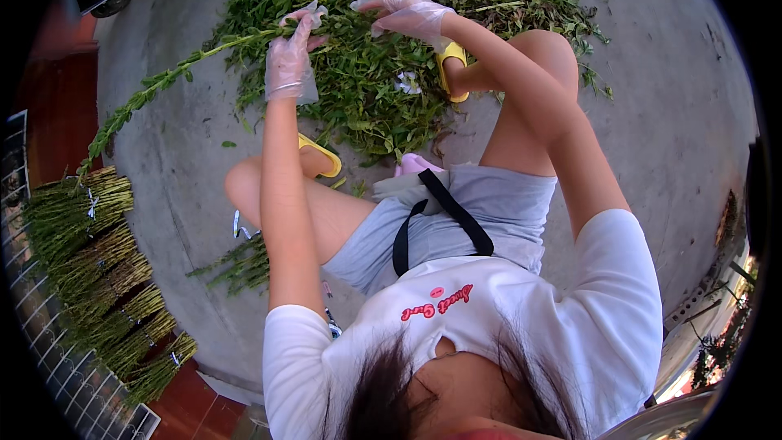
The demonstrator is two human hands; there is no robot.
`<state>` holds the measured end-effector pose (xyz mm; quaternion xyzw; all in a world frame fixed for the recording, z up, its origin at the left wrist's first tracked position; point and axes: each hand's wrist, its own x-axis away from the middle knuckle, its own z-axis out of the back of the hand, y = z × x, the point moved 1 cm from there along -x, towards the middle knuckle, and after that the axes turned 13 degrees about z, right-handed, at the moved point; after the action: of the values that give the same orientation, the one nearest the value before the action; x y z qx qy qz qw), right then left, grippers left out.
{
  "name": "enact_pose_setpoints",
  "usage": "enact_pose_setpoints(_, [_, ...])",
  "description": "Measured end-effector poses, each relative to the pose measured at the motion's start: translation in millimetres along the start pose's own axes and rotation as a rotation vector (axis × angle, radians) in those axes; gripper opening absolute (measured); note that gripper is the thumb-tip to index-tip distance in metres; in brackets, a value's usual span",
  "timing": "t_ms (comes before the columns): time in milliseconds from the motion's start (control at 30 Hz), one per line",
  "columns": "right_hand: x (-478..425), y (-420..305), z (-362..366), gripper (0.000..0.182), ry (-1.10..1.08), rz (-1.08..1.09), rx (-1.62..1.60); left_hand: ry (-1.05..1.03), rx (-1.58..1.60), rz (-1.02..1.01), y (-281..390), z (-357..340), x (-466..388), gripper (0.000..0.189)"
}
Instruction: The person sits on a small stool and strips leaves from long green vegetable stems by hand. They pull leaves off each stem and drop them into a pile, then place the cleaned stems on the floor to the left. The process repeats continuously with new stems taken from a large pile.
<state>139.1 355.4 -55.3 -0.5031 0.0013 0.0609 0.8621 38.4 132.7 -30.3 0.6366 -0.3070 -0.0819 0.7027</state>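
My left hand (292,58), in a clear plastic glove, holds a long leafy green stem (177,70) near one end. The stem slants down to the left, and its far tip overlaps the tied bundles. Opposite it, my right hand (410,15) is gloved the same way and hovers over the plant heap with its fingers apart and nothing visible in them. Under both hands lies a broad heap of cut stems and stripped leaves (366,91). A crumpled white scrap (408,82) rests on the leaves.
Several tied bundles of stems (91,275) line the left side beside a metal grille (46,342). A smaller bunch (241,269) lies by my left knee. Yellow slippers (451,73) on my feet flank the leaves on the concrete floor (660,104). A wheel (112,3) stands upper left.
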Motion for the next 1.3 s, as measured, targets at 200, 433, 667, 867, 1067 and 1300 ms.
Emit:
enact_pose_setpoints(200, [-24, 1, 7, 0.04, -0.022, 0.005, 0.266, -0.133, -0.052, -0.121, 2, 4, 0, 0.026])
enact_pose_setpoints(433, [-31, 37, 5, 0.029, 0.227, -0.141, -0.019, 0.017, -0.321, -0.371, 2, 32, -8, 0.031])
enact_pose_setpoints(667, [-36, 30, 0, 0.023, 0.327, -0.236, -0.146, -0.01, -0.115, -0.127, 9, 47, 4, 0.033])
enact_pose_setpoints(867, [-39, 46, -6, 0.017, 0.492, 0.111, 0.472, 0.16, -0.319, -0.136, 17, 40, 4, 0.05])
enact_pose_setpoints(1067, [-39, -25, 32, 0.018, 0.547, -0.15, 0.163, 0.279, -0.133, -0.097, 21, 67, 13, 0.058])
enact_pose_setpoints(1300, [-32, -56, 10, 0.026, 0.239, 0.151, 0.357, 0.394, -0.164, 0.001, 24, 55, 13, 0.067])
